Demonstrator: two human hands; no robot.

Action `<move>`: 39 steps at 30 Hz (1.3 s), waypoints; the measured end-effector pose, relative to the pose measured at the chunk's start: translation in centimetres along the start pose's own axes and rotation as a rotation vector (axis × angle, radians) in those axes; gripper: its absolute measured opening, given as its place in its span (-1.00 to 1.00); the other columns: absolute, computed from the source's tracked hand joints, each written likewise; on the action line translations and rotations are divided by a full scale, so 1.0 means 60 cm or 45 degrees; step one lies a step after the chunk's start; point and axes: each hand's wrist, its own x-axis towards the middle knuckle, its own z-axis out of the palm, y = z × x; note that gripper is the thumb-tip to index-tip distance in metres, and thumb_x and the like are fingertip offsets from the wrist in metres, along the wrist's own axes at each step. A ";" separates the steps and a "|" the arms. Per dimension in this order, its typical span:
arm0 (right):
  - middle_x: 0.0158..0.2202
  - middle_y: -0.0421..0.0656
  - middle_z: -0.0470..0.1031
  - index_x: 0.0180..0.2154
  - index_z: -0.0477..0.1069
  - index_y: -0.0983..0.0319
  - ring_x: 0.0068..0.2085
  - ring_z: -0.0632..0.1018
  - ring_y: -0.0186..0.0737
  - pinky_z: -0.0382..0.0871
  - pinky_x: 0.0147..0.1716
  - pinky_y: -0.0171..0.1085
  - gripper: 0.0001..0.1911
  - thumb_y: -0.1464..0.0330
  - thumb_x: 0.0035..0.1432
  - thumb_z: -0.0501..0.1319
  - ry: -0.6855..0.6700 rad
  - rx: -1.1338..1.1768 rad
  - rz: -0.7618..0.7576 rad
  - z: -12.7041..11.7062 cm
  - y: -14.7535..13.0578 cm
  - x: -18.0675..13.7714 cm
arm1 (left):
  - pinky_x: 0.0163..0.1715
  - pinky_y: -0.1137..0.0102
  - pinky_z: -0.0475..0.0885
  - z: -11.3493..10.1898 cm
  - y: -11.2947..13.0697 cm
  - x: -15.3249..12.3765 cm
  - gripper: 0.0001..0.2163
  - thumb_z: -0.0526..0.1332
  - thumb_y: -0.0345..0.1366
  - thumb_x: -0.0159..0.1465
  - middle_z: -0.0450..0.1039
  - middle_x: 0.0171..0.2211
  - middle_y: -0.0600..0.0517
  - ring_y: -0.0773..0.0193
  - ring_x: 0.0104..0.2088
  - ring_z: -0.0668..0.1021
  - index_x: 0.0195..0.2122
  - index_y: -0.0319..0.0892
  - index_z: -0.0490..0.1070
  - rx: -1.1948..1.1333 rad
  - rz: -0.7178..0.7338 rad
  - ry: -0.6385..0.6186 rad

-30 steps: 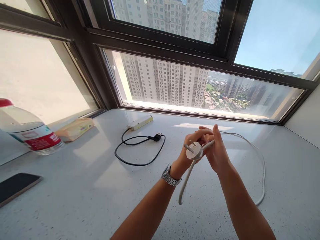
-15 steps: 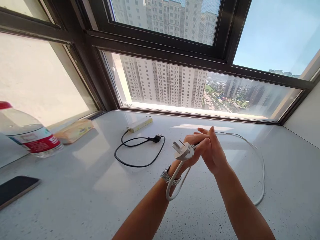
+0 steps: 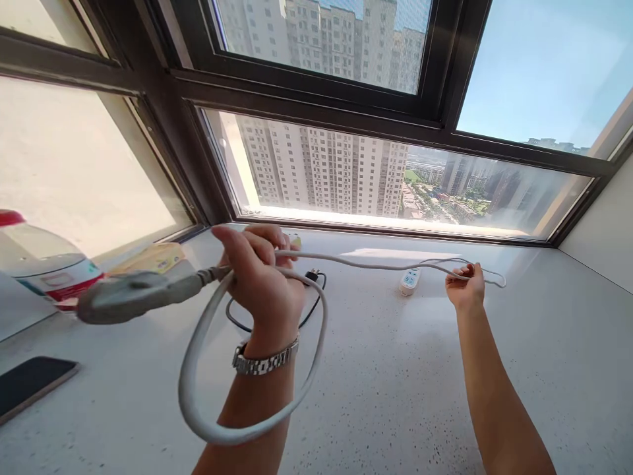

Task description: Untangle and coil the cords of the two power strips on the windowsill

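My left hand is closed around a white power cord, with one loop hanging below and around the wrist. The cord's plug sticks out to the left of the fist, close to the camera. From that fist the cord runs across to my right hand, whose fingers are closed on it farther right. Past the right hand the cord bends back to a white power strip lying on the white counter. A black plug and its black cord lie behind my left hand, partly hidden.
On the left stand a water bottle with a red cap and a tissue pack. A dark phone lies at the left edge. The window frame borders the counter's back, with a wall at the right.
My hands have separated: the left moved left with the plug, the right moved right along the cord. The cord is now stretched between them, and the white power strip has come into view.
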 end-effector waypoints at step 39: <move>-0.66 -0.36 0.12 -0.56 0.16 0.21 -0.63 0.22 -0.45 0.18 -0.61 -0.42 -0.70 0.25 0.17 0.12 -0.261 -0.178 -0.295 0.081 0.054 -0.134 | -0.59 0.54 0.15 0.023 -0.078 -0.169 -0.65 0.06 -0.44 0.14 0.27 -0.55 0.17 0.46 -0.61 0.20 -0.03 -0.16 0.33 0.529 0.480 -1.630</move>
